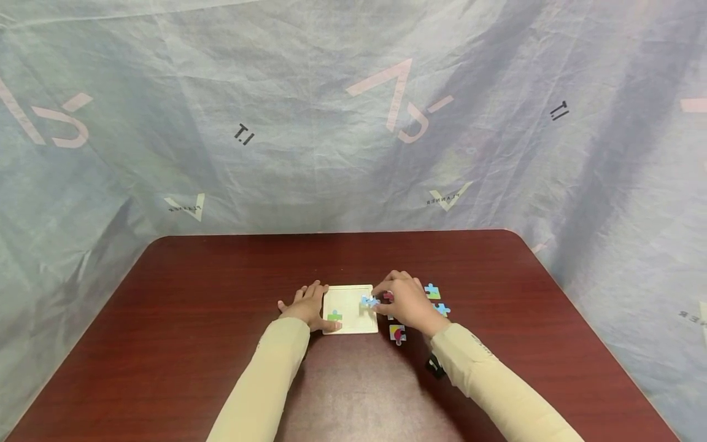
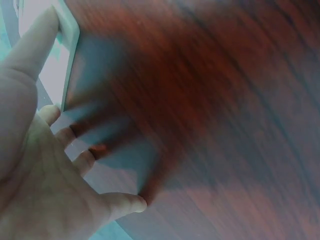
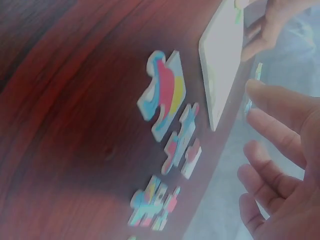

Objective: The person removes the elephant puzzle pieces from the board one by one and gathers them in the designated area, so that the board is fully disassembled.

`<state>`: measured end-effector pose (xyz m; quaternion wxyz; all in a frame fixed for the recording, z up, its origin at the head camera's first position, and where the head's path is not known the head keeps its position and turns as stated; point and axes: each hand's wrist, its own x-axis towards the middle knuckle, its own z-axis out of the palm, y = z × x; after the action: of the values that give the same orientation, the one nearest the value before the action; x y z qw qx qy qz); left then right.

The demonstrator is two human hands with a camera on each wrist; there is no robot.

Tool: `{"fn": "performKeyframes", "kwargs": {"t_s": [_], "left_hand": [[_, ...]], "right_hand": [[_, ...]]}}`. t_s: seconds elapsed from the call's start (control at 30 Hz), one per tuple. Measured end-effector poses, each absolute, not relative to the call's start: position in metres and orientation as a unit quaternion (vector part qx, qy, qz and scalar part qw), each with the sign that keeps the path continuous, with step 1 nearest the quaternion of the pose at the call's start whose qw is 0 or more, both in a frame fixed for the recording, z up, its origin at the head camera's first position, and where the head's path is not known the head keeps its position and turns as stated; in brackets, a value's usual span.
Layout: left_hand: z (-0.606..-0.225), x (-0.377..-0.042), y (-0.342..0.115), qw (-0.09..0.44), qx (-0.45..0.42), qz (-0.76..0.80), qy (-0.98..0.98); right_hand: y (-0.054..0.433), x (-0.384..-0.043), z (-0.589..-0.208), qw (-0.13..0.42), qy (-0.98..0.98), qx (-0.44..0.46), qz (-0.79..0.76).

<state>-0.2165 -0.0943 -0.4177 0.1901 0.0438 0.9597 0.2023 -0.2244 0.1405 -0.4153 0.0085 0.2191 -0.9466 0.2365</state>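
A pale, shallow puzzle tray [image 1: 353,325] lies on the table, with a green and blue jigsaw piece [image 1: 334,317] in its lower left corner. My left hand [image 1: 306,309] rests at the tray's left side, fingers spread and thumb over the near left corner. Over the tray's right part, my right hand [image 1: 407,301] pinches a light blue jigsaw piece [image 1: 368,301] between thumb and index finger. That piece shows almost edge-on in the right wrist view, apart from the tray [image 3: 220,65]. Its other fingers are loosely bent.
Loose jigsaw pieces lie right of the tray: a red and yellow one [image 1: 397,333], a green and blue one [image 1: 432,291], a blue one [image 1: 441,309] and others partly behind the right hand. A small black object [image 1: 435,366] sits under the right forearm. A grey curtain [image 1: 315,153] hangs behind.
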Motion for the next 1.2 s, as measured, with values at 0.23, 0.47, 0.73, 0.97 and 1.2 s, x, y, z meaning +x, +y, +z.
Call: {"fn": "performKeyframes", "kwargs": {"t_s": [0.23, 0.47, 0.73, 0.97, 1.2], "left_hand": [[-0.415, -0.215, -0.095, 0.189, 0.049, 0.204, 0.959], [-0.409, -0.211, -0.094, 0.186, 0.051, 0.207, 0.959], [-0.417, -0.216, -0.096, 0.187, 0.048, 0.208, 0.959], [-0.431, -0.224, -0.098, 0.185, 0.051, 0.206, 0.959], [-0.415, -0.215, -0.096, 0.194, 0.052, 0.202, 0.959]], "right_hand": [[0.156, -0.221, -0.415, 0.020, -0.946, 0.225, 0.232], [0.171, -0.215, -0.417, 0.041, -0.948, 0.230, 0.217], [0.186, -0.208, -0.419, 0.042, -0.948, 0.228, 0.216], [0.201, -0.203, -0.421, 0.041, -0.950, 0.229, 0.207], [0.212, -0.199, -0.422, 0.037, -0.955, 0.221, 0.197]]}}
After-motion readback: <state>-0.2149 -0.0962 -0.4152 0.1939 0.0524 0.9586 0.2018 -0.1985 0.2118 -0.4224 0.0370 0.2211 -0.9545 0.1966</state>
